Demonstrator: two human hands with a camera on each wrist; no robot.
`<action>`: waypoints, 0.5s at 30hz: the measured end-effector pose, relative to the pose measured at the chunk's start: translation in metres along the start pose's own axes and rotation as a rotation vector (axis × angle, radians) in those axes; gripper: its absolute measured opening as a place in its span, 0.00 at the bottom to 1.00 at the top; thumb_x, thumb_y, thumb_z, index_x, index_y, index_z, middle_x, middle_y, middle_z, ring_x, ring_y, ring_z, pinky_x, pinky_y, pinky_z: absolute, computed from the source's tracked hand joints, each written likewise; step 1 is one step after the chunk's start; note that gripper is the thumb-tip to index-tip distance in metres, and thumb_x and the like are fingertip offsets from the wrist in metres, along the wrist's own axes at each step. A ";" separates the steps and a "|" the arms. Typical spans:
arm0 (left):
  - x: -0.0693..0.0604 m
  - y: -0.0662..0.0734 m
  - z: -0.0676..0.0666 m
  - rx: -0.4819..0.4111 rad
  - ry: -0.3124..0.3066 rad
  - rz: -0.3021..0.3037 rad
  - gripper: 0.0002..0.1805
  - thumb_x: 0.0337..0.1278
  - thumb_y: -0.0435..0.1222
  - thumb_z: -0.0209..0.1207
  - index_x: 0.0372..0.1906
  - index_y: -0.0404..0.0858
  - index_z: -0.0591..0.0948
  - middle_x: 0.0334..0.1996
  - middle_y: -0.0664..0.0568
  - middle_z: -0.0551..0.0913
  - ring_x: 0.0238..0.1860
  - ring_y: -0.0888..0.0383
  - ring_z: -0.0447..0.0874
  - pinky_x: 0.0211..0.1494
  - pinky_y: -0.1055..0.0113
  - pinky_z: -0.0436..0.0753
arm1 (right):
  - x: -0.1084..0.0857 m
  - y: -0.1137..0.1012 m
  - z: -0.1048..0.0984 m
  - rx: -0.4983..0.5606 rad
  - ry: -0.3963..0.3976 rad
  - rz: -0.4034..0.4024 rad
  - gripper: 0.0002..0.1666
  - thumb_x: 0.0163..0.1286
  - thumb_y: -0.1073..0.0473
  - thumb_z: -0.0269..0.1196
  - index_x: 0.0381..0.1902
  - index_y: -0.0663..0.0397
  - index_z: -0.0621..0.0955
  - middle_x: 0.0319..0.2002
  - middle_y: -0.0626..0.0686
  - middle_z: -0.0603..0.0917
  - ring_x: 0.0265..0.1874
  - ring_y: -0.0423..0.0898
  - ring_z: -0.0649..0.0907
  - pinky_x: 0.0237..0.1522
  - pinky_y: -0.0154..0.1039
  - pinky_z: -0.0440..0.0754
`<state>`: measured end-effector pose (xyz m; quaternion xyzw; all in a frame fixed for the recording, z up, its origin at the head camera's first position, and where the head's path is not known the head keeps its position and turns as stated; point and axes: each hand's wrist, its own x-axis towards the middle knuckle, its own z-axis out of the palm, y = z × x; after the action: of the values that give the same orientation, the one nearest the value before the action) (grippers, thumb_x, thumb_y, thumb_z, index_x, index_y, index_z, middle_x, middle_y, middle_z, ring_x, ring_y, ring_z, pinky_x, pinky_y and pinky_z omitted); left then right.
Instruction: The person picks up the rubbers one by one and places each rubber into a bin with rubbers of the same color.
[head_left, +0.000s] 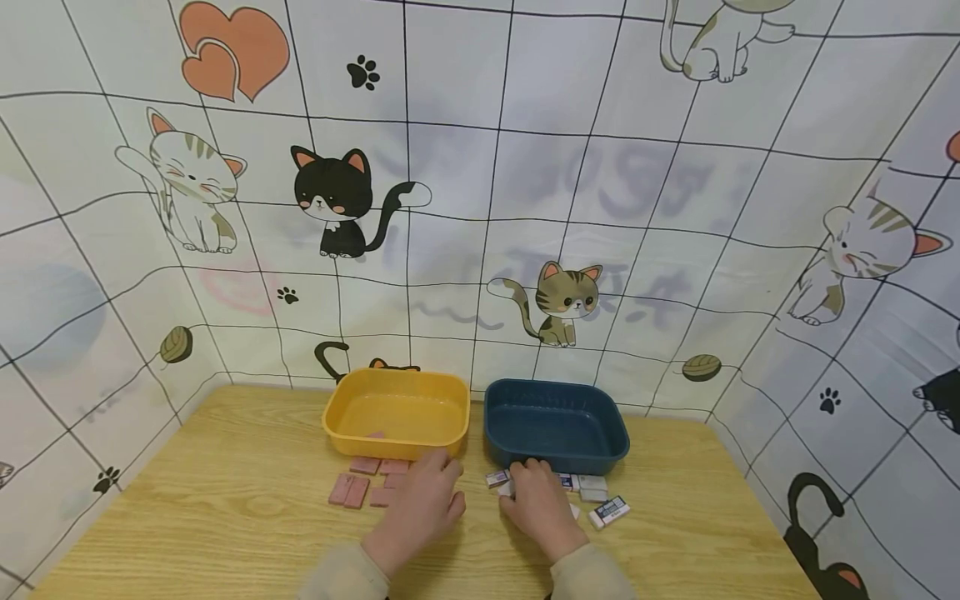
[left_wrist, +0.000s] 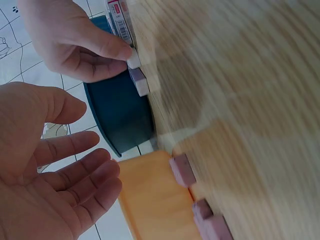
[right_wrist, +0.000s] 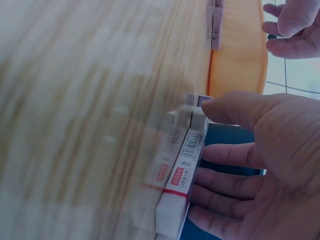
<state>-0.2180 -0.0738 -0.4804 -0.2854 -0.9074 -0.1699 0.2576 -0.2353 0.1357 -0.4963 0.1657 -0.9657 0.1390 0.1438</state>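
My left hand (head_left: 423, 496) is over the table just in front of the yellow basket (head_left: 401, 450), fingers loosely bent and holding nothing. Several pink rectangular blocks (head_left: 356, 492) lie beside and partly behind it. The right hand (head_left: 542, 504) is down at the front of the dark blue basket (head_left: 558, 458). Its thumb and index finger pinch a small white eraser (left_wrist: 133, 59). Beside that lie a purple-and-white eraser (left_wrist: 139, 81) and a white eraser with a red label (right_wrist: 181, 170). Another white eraser with a dark sleeve (head_left: 609, 512) lies right of the hand.
The two baskets stand side by side at the back of the wooden table (head_left: 247, 483), against a cat-patterned cloth (head_left: 450, 167). One pink block (head_left: 376, 434) shows inside the yellow basket. More white erasers (head_left: 593, 488) lie along the blue basket's front.
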 end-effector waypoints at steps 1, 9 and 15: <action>0.000 0.001 0.001 -0.009 0.002 -0.001 0.10 0.48 0.33 0.72 0.34 0.36 0.82 0.33 0.51 0.74 0.32 0.57 0.71 0.36 0.64 0.76 | 0.000 0.000 0.000 -0.011 0.004 -0.001 0.11 0.50 0.61 0.73 0.26 0.57 0.80 0.26 0.55 0.78 0.27 0.54 0.76 0.32 0.52 0.78; 0.003 0.014 0.005 -0.079 -0.039 -0.065 0.08 0.53 0.33 0.70 0.37 0.34 0.84 0.36 0.50 0.78 0.35 0.56 0.77 0.38 0.61 0.80 | 0.001 -0.001 0.001 -0.057 0.001 -0.002 0.14 0.51 0.59 0.76 0.29 0.58 0.81 0.27 0.56 0.78 0.28 0.55 0.78 0.34 0.54 0.80; 0.003 0.017 0.009 -0.127 -0.021 -0.108 0.08 0.53 0.32 0.69 0.38 0.34 0.85 0.36 0.50 0.78 0.36 0.56 0.77 0.40 0.60 0.81 | 0.002 0.000 0.002 -0.041 0.001 0.006 0.16 0.50 0.58 0.76 0.28 0.56 0.79 0.27 0.55 0.78 0.28 0.55 0.78 0.33 0.54 0.79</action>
<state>-0.2133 -0.0547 -0.4831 -0.2535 -0.9116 -0.2376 0.2198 -0.2382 0.1347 -0.4979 0.1599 -0.9687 0.1197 0.1473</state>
